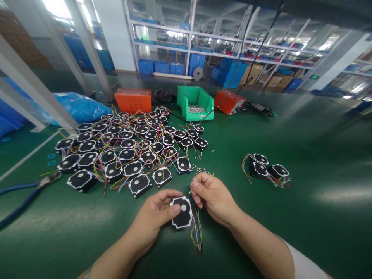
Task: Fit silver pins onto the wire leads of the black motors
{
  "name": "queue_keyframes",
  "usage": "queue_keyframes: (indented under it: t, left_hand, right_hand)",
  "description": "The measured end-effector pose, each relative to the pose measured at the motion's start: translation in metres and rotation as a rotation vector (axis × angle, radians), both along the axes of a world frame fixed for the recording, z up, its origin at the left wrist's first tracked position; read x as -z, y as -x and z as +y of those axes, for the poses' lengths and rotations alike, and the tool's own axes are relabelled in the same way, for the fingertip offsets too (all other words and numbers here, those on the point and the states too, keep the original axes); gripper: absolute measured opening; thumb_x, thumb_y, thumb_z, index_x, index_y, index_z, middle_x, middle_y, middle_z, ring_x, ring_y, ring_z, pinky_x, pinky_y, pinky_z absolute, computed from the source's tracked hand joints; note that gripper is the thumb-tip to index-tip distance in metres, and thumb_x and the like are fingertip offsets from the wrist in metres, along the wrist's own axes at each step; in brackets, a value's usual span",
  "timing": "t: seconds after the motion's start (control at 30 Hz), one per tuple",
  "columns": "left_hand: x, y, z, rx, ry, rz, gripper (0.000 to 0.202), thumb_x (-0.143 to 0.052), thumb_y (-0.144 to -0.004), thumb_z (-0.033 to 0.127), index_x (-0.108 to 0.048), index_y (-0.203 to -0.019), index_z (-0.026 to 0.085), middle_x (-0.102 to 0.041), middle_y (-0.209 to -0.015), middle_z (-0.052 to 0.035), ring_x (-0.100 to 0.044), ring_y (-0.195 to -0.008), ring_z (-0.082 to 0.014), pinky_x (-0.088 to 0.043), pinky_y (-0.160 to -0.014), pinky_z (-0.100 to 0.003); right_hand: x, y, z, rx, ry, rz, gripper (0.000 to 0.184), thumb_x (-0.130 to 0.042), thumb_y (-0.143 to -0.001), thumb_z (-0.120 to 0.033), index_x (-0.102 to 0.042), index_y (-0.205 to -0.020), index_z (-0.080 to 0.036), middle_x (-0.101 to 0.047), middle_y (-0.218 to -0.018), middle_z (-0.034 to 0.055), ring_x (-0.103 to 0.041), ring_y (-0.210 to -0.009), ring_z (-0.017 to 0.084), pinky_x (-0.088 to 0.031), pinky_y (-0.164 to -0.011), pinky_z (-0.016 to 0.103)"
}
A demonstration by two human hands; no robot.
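My left hand [158, 213] is closed around a small square black-and-white motor [182, 219], with the thumb lying on its top face. Coloured lead wires [197, 236] hang from the motor's right side. Just right of it, my right hand [210, 195] pinches a small screw [191, 191] between thumb and fingertips. Loose screws [202, 170] lie on the green bench directly beyond that hand. Many similar motors [139, 185] with tangled wires cover the bench to the left and ahead.
A green bin [209, 113] of screws stands at the back between two orange boxes [133, 100] [229, 102]. Several motors [258, 169] sit apart on the right. Blue-handled pliers [35, 186] lie at the left. A blue plastic bag [81, 108] rests behind a metal post.
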State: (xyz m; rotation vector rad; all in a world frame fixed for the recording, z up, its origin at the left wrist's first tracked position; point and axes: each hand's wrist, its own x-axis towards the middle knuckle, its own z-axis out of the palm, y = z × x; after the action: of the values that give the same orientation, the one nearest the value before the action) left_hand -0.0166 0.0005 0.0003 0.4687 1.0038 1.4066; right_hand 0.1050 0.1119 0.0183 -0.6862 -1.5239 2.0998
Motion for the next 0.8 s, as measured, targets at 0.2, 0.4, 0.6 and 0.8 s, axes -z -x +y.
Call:
queue_keyframes:
  t: [0.2,0.4,0.6,0.8]
  left_hand:
    - [0.001,0.001,0.002,-0.047,-0.027,-0.038,0.032,-0.069,-0.066,0.024,-0.053,-0.092,0.014,-0.062,-0.081,-0.0029,-0.057,-0.074,-0.0134,-0.043,-0.070,-0.025]
    - [0.001,0.002,0.003,-0.093,-0.026,-0.048,0.035,-0.071,-0.063,0.022,-0.048,-0.088,0.014,-0.060,-0.073,-0.0001,-0.056,-0.067,-0.0102,-0.043,-0.063,-0.021]
    - [-0.002,0.002,0.003,-0.076,-0.032,-0.056,0.038,-0.070,-0.064,0.020,-0.042,-0.090,0.015,-0.061,-0.072,0.0004,-0.057,-0.066,-0.0094,-0.044,-0.063,-0.020]
    - [-0.003,0.002,0.001,-0.052,-0.014,-0.062,0.043,-0.070,-0.065,0.019,-0.038,-0.093,0.016,-0.062,-0.070,-0.0004,-0.058,-0.061,-0.0102,-0.045,-0.058,-0.020]
  right_hand:
    - [-0.006,-0.005,-0.002,-0.104,-0.121,-0.149,0.027,-0.064,-0.069,-0.032,-0.048,-0.071,-0.011,-0.050,-0.056,-0.0002,-0.047,-0.048,0.007,-0.039,-0.045,0.013]
    - [-0.012,-0.009,-0.004,-0.085,-0.747,-0.186,0.012,-0.051,-0.077,-0.016,-0.062,-0.076,-0.013,-0.052,-0.066,0.0010,-0.049,-0.056,0.008,-0.041,-0.053,0.017]
    - [-0.007,-0.007,-0.006,0.006,-0.980,-0.204,0.019,-0.046,-0.081,-0.014,-0.064,-0.085,-0.015,-0.056,-0.073,0.0021,-0.052,-0.063,0.010,-0.041,-0.058,0.019]
    - [-0.001,-0.006,-0.005,0.167,-0.710,-0.225,0.013,-0.050,-0.079,-0.019,-0.062,-0.079,-0.014,-0.059,-0.069,-0.0005,-0.056,-0.064,0.010,-0.043,-0.060,0.019]
